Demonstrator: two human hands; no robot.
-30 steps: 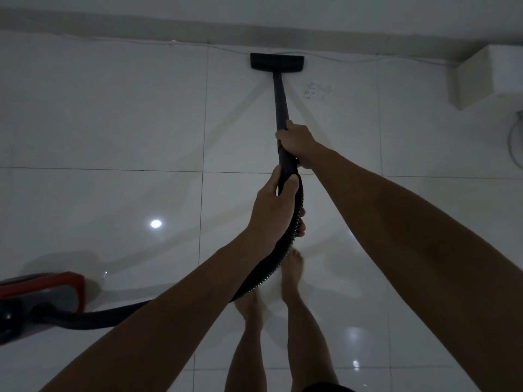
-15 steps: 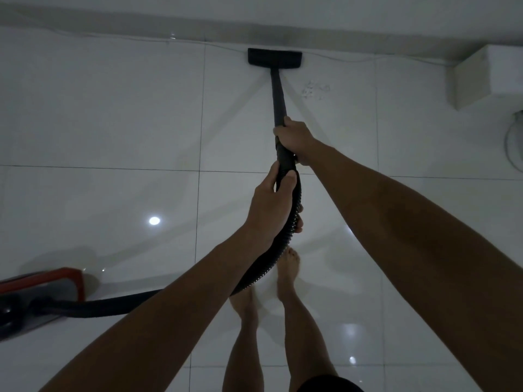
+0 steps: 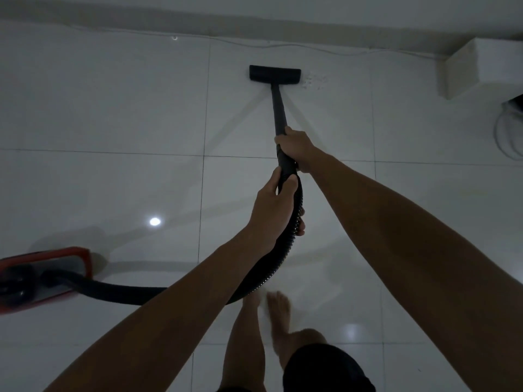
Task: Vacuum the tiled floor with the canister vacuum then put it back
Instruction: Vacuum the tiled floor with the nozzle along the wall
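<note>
At far left we see the red canister vacuum (image 3: 42, 275) on the tiled floor (image 3: 113, 114), its black hose (image 3: 127, 294) curving up to our left hand (image 3: 273, 210), grip wrapped round it. Our right hand (image 3: 295, 147) clasps the wand (image 3: 278, 108); the floor head (image 3: 274, 73) sits beside scattered crumbs (image 3: 315, 82).

A dim room in a home

Glossy white floor tiles (image 3: 113, 108); bare feet (image 3: 278, 309); a red canister vacuum (image 3: 42, 275); a thin cable (image 3: 283, 46) along the wall.
</note>
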